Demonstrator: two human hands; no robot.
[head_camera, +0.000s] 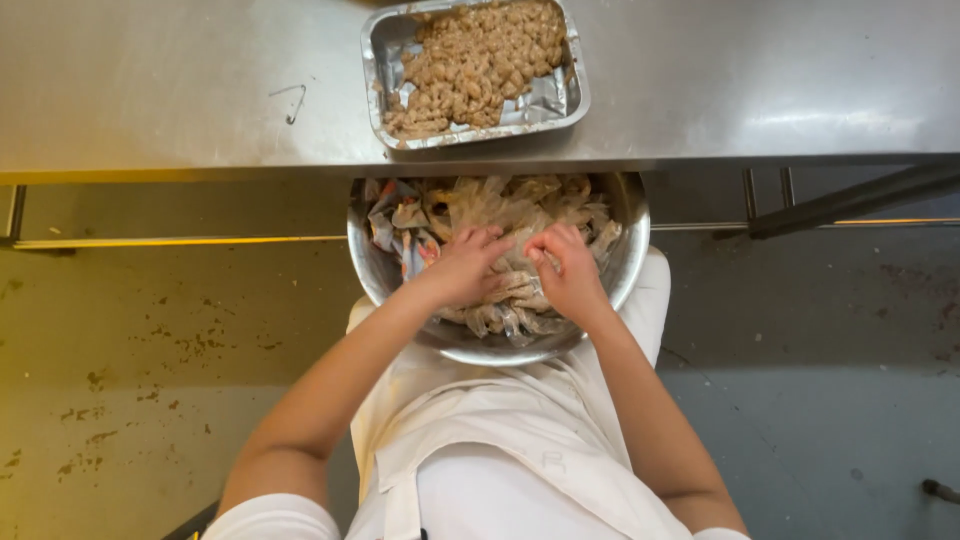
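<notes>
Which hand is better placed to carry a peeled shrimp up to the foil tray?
Probably the right hand: it sits almost directly below the foil tray; the left hand lies further left in the bowl.

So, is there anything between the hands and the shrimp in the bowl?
Nothing visible. Both the left hand and the right hand are already inside the bowl, resting directly on the shrimp. The foil tray sits apart on the table above the bowl.

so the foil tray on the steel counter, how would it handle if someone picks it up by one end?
The foil tray would likely flex: its thin walls already look crinkled. It looks heavy for its size, heaped with peeled pieces. On the smooth counter, a push would probably slide it.
</notes>
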